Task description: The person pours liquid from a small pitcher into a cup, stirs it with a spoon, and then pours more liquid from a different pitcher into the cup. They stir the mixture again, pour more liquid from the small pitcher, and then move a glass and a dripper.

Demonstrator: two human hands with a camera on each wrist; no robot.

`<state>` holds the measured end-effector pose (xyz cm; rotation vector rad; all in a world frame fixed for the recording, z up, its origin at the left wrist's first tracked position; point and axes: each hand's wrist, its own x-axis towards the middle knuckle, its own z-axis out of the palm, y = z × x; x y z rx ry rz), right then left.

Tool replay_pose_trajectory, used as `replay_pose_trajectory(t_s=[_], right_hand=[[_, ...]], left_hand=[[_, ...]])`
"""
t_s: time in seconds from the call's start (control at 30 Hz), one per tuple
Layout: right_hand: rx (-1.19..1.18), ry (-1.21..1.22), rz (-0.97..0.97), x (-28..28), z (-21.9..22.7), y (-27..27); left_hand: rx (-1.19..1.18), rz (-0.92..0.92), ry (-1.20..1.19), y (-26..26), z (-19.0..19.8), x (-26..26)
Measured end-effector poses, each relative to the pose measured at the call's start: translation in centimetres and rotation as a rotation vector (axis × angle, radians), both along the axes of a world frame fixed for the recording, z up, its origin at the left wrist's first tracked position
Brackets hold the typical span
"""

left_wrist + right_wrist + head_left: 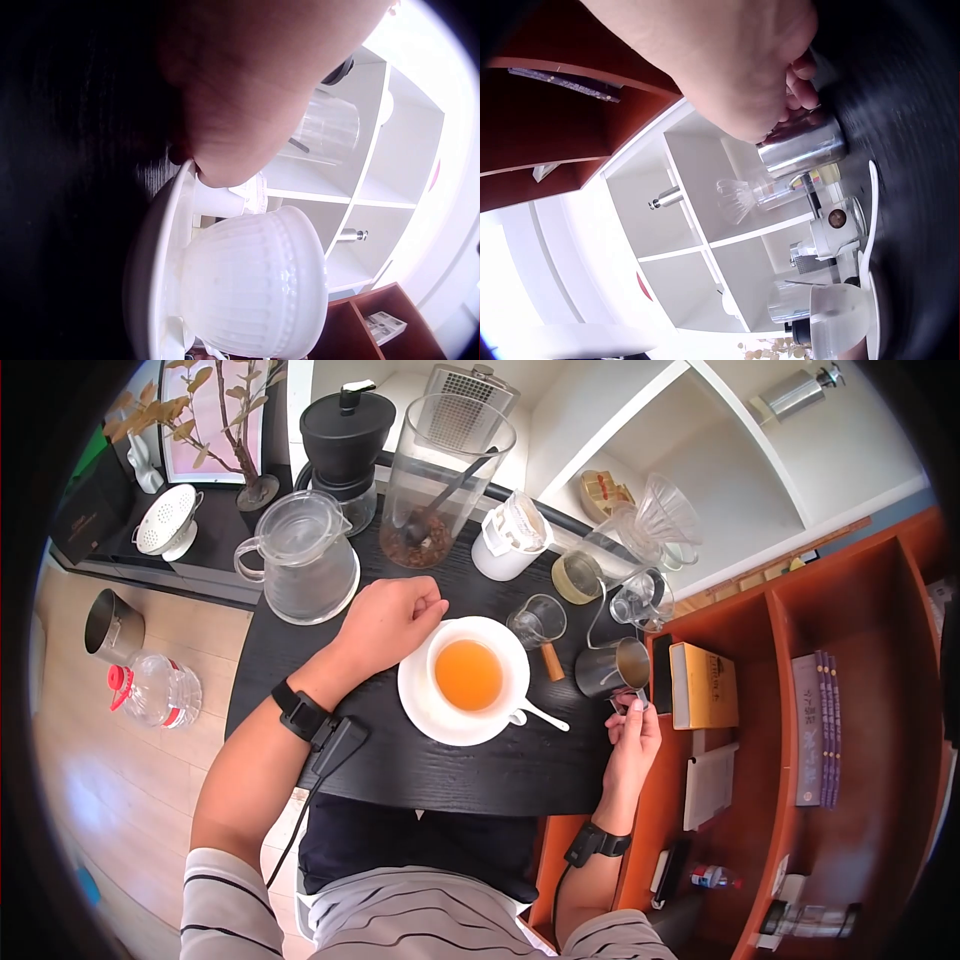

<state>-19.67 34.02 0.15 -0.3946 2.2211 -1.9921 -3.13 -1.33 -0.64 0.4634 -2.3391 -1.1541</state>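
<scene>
A white ribbed cup [247,281] of amber liquid [468,675] stands on a white saucer [415,710], and a white spoon [548,717] sticks out over the saucer's right edge. My left hand [388,622] pinches the saucer's upper left rim; its fingertips are mostly hidden under the hand. To the right, a stainless steel milk pitcher [600,672] stands by the table's edge. The right hand [632,745] grips its handle, with curled fingers showing in the right wrist view. Between cup and pitcher sits a small glass jug [538,622] with a wooden handle.
Along the table's back stand a glass server [305,565], a black coffee grinder [346,435], a tall glass vessel [440,480] with coffee beans, a white cup with a drip bag [510,540] and a glass dripper [660,520]. A red-brown bookshelf [770,760] borders the right.
</scene>
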Motion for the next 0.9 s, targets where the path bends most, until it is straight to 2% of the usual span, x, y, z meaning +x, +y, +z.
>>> replay_pose_trajectory(t_s=[0.1,0.17,0.27,0.37,0.5,0.8,0.9], right_hand=[[0.0,0.001,-0.023,0.2,0.0,-0.2],[0.075,0.304,-0.241,0.8,-0.4,-0.6],[0.048,0.451,-0.284,3.1,0.8,-0.7],[0.063,0.326,0.013,7.5,2.8,-2.2],[0.075,0.098,0.321,10.8,2.9,-5.0],[-0.052,-0.14,0.512,10.4,2.1,-7.4],[-0.019,-0.11,0.525,10.2,2.2,-7.6]], left_hand=[[-0.031,0.001,0.034,-0.1,-0.2,0.0],[-0.026,-0.003,0.012,-0.1,0.0,0.0],[-0.029,-0.01,0.023,-0.1,-0.2,0.0],[-0.015,0.001,0.01,0.0,-0.2,-0.1],[-0.01,0.007,0.015,0.0,-0.2,-0.1],[0.02,0.003,-0.011,-0.1,0.3,0.1],[0.014,-0.002,-0.018,-0.1,0.1,0.1]])
